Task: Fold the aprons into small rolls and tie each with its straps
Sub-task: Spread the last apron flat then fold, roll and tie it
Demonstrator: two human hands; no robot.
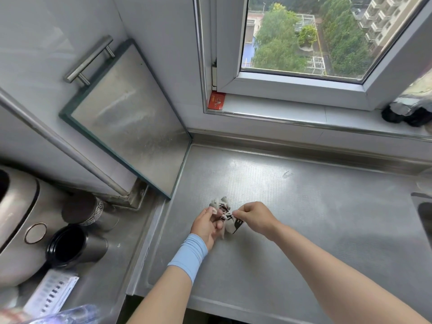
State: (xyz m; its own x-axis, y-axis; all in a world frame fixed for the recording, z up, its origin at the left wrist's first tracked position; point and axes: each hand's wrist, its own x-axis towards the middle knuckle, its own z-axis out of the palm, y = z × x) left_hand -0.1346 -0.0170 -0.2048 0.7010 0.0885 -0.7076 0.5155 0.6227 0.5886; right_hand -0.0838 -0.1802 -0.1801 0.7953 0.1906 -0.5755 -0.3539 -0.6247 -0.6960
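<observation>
A small rolled apron (233, 226), white with black markings, lies on the steel counter (304, 206) in the middle of the head view. White straps (226, 215) cross over the roll. My left hand (207, 224), with a light blue wristband, pinches a strap at the roll's left side. My right hand (253, 216) pinches the other strap end on the right, just above the roll. Both hands partly hide the roll.
A glass panel (131, 120) leans against the wall at the back left. Dark metal cups (77, 246) and a steel appliance (16, 220) stand at the left. A sink edge (423, 206) shows at the right. A window (304, 38) sits behind the counter.
</observation>
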